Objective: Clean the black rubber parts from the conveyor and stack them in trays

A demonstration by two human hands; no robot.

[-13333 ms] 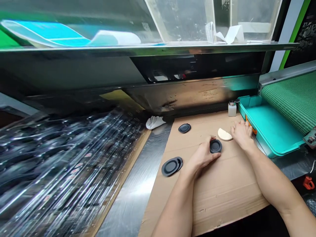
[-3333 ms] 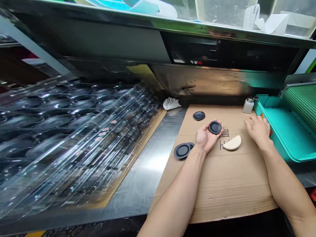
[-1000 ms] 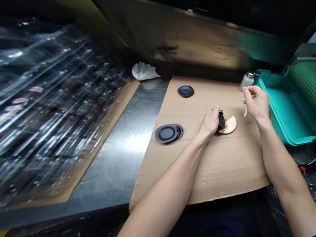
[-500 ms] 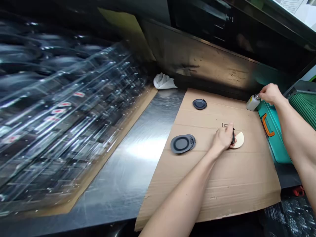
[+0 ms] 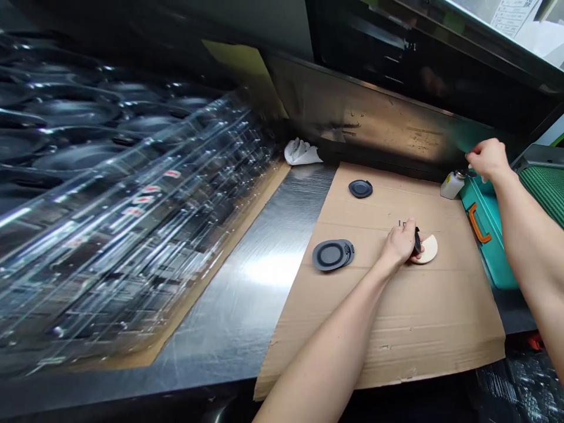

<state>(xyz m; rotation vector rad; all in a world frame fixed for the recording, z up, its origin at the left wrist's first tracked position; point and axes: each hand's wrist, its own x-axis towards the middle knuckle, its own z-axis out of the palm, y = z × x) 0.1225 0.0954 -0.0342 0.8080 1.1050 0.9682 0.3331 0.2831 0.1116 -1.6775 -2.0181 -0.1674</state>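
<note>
My left hand (image 5: pixel 402 242) is closed around a small black disc-like piece (image 5: pixel 417 241), held on edge. Under and beside those fingers, a round cream pad (image 5: pixel 427 249) lies on the cardboard sheet (image 5: pixel 396 317). My right hand (image 5: pixel 489 158) is raised above a small whitish bottle (image 5: pixel 452 185) with a dark-and-metal top. Its thumb and fingers are pinched together; whatever may be between them is too small to make out. Two dark oval lid-like pieces (image 5: pixel 331 255) overlap left of my left hand. Farther back lies another black lid-like piece (image 5: pixel 361 188).
Clear plastic trays (image 5: pixel 145 235) holding many dark round pieces are stacked at left, on cardboard. A crumpled white cloth or glove (image 5: pixel 302 153) lies at the back of the metal bench (image 5: pixel 247 294). A teal case (image 5: pixel 497 258) with an orange handle stands at right.
My right hand has lifted off the bottle's top and now sits slightly above it. My left hand keeps its hold on the black piece. The camera view has shifted a little left.
</note>
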